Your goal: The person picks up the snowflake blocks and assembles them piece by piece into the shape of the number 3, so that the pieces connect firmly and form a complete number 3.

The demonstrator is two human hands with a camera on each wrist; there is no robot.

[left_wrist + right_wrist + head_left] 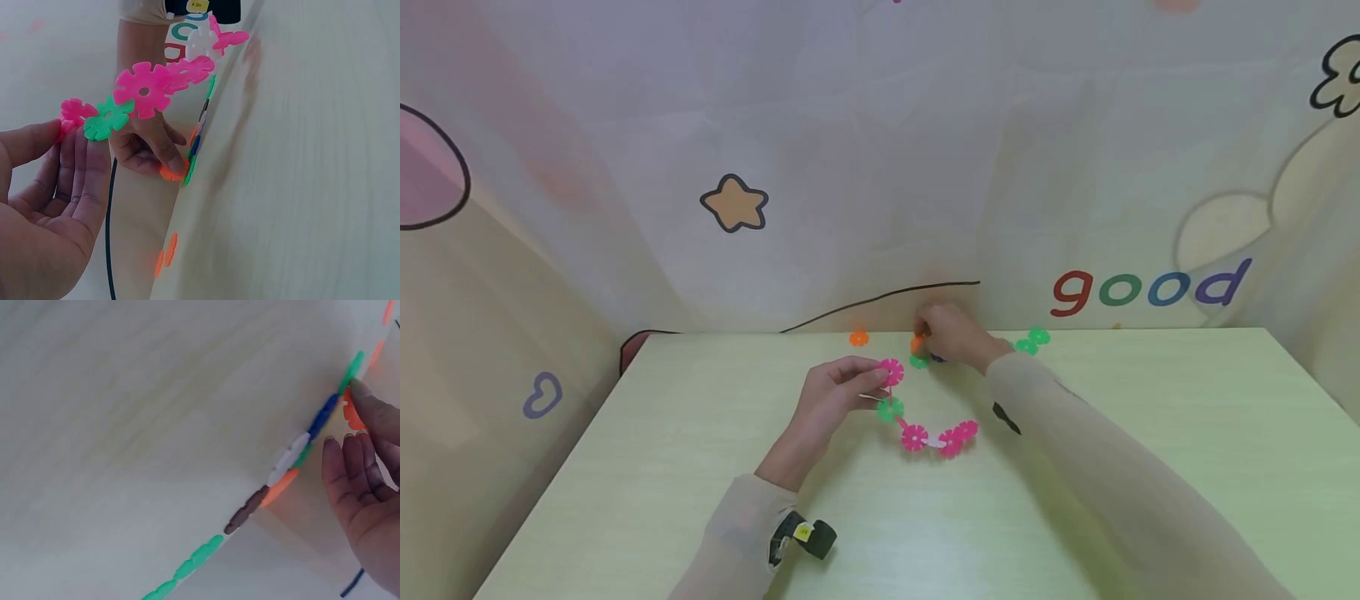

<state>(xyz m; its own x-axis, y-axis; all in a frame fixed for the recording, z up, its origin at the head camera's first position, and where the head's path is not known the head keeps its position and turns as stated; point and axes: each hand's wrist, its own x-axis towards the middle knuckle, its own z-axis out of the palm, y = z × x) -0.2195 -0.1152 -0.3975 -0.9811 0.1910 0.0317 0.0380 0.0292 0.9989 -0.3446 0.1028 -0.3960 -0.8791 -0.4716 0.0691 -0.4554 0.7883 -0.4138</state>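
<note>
My left hand [831,390] pinches the end of a chain of flower-shaped plastic snowflake discs [914,438] between thumb and fingers. Pink, green and white discs are slotted together in it, curving down and to the right over the table. In the left wrist view, the pink end disc [76,111] lies at the fingertips, beside a green one [107,120]. At the table's back edge, my right hand [953,333] pinches an orange snowflake disc [353,412] between thumb and fingers. Close by its fingertips are a green disc [351,374] and a blue disc [324,415].
Along the back edge lie white [289,459], brown [247,509] and green discs [1027,344]. Another orange disc [859,337] sits left of the right hand. A printed cloth backdrop [880,183] rises behind the pale table [662,500].
</note>
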